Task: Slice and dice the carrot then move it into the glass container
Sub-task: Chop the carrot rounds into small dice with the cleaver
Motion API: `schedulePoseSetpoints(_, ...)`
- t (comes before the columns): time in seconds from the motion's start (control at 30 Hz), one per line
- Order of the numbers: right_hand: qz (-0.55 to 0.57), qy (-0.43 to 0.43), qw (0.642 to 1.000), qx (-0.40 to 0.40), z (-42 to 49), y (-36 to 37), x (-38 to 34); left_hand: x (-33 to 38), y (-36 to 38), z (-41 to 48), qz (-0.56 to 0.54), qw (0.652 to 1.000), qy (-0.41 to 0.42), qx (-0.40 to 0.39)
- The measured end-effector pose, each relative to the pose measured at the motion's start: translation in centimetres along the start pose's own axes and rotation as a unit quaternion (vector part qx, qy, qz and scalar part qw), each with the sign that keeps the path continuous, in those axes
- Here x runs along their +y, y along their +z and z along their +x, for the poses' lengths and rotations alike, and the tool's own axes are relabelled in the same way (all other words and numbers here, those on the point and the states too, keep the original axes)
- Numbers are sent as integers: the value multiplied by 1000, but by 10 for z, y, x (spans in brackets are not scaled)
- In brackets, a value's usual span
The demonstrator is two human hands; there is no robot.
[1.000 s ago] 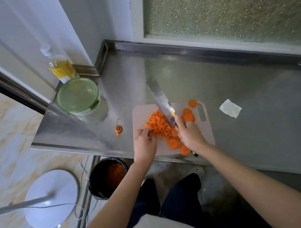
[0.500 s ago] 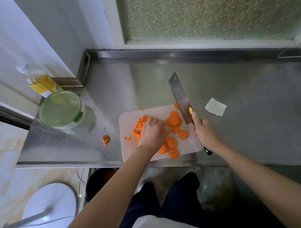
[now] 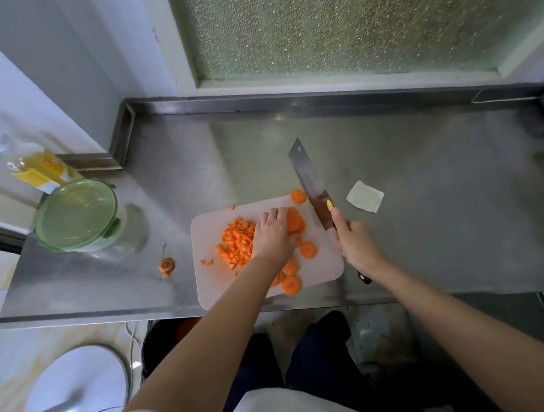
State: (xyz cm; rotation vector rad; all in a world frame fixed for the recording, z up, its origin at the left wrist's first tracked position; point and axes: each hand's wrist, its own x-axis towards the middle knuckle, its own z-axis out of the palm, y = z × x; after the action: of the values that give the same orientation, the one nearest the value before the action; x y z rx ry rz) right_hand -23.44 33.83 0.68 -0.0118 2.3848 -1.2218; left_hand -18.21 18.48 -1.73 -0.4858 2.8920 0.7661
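Diced orange carrot pieces [image 3: 237, 246] were heaped on the pale pink plastic cutting board [image 3: 208, 228].
Round orange carrot slices [image 3: 307, 249] were spread just to their right, a far stack being held under the curled fingers of the left hand [image 3: 272, 236]. A steel cleaver [image 3: 308, 182] was gripped by the right hand [image 3: 355, 248] beside the board. The green-lidded round glass container [image 3: 76, 217] was set well to the left.

Orange carrot dice [image 3: 237, 244] and orange slices [image 3: 307, 249] on my pale pinkish board [image 3: 212, 284]. Green-lidded glass container [image 3: 76, 219] at 9 o'clock of it, yellow bottle [image 3: 39, 170] at 10. Grey steel counter [image 3: 433, 242]. My knife [image 3: 311, 184]: silver blade, yellow sticker. Speckled greenish window [image 3: 332, 35] at 12.
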Motion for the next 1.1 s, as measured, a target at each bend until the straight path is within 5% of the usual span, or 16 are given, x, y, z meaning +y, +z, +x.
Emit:
schedulePoseSetpoints(0.57,-43,-25,999,-15,-1,-8,0,-6,-3,12,84,990,-60,-100)
schedulePoseSetpoints(0.8,-6,-27,999,-18,7,-6,10,-11,-21,10,-139,989,-44,-29)
schedulePoseSetpoints(0.87,-9,-29,999,-20,7,-7,10,-7,-23,7,-159,985,-25,-63)
schedulePoseSetpoints(1.1,-14,-27,999,-27,6,-8,8,5,-4,-8,15,993,0,-119)
